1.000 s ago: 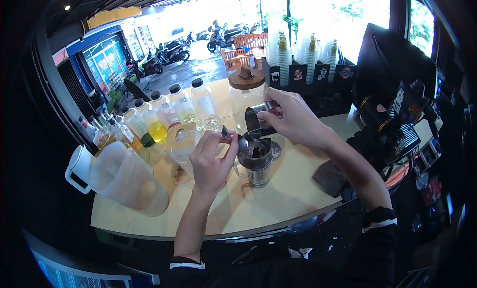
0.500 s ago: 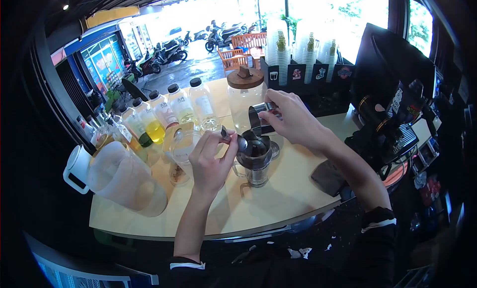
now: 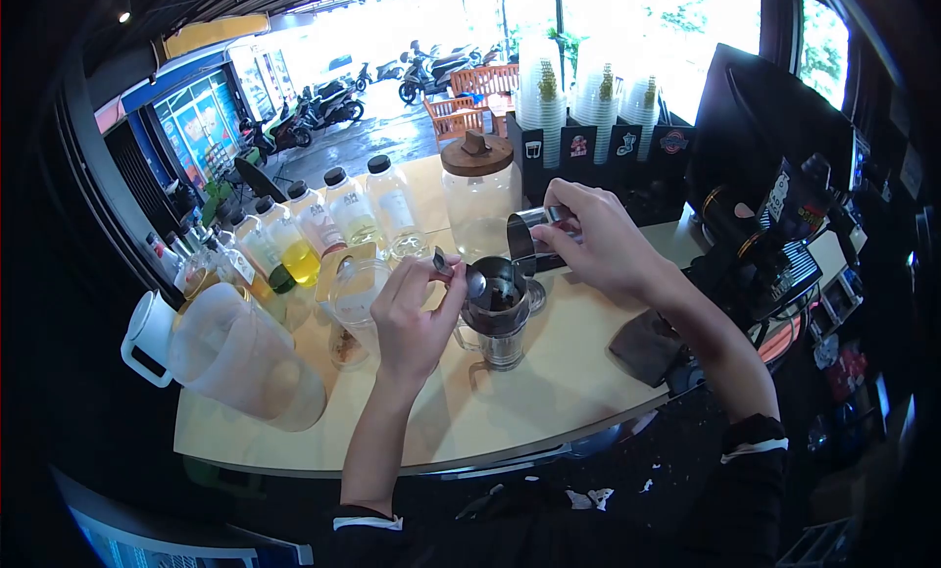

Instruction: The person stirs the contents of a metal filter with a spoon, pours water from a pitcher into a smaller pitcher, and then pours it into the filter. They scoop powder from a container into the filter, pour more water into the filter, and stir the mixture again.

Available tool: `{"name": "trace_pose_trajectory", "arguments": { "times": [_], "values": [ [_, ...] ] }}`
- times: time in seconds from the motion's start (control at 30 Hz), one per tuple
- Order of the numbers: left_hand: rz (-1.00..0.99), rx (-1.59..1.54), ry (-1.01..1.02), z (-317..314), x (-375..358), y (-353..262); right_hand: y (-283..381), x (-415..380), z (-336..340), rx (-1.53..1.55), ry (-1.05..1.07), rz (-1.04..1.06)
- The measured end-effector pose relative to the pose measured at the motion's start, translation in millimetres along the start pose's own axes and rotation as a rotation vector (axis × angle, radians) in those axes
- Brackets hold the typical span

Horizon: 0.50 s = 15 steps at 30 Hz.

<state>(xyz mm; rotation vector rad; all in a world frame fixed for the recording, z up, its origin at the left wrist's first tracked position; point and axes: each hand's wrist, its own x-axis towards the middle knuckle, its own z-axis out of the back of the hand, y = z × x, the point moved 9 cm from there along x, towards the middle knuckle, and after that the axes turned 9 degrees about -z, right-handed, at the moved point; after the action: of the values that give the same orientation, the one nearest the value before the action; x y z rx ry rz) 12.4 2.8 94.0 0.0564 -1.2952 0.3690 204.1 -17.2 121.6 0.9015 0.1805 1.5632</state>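
My left hand (image 3: 417,308) is closed on a small metal spoon (image 3: 475,282), pinching its handle; the bowl hangs at the left rim of a dark metal cup-shaped filter (image 3: 496,318). This filter sits in a clear glass mug (image 3: 504,351) with a handle on its left. Something dark lies inside the filter, too small to make out. My right hand (image 3: 608,240) grips a shiny metal cup (image 3: 520,240), tilted with its mouth toward the left, just above and right of the filter. A round glass or metal piece (image 3: 535,296) stands behind the mug.
At left stand a large cloudy pitcher (image 3: 245,362) and a clear plastic container (image 3: 358,298). Several capped bottles (image 3: 395,210) line the back edge. A wooden-lidded jar (image 3: 477,210) and cup stacks (image 3: 542,98) stand behind. A dark cloth (image 3: 644,347) lies right, near a coffee machine (image 3: 745,220).
My right hand and the metal cup have shifted slightly right, away from over the filter. My left hand keeps the spoon at nearly the same spot. The view has moved slightly.
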Motion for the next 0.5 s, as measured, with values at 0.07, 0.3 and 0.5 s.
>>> {"name": "trace_pose_trajectory", "arguments": {
  "times": [0.07, 0.3, 0.5],
  "values": [
    [-0.001, -0.003, 0.0, -0.2, 1.0, -0.3, -4.2, 0.0, -1.3, 0.064, 0.016, -0.024],
    [0.006, 0.004, -0.006, 1.3, 0.1, 0.2, 7.9, 3.5, -5.0, -0.008, -0.025, 0.08],
    [-0.004, 0.019, -0.011, 3.7, -0.6, -2.1, 9.9, 10.3, -15.6, 0.019, -0.013, 0.068]
  ]
}}
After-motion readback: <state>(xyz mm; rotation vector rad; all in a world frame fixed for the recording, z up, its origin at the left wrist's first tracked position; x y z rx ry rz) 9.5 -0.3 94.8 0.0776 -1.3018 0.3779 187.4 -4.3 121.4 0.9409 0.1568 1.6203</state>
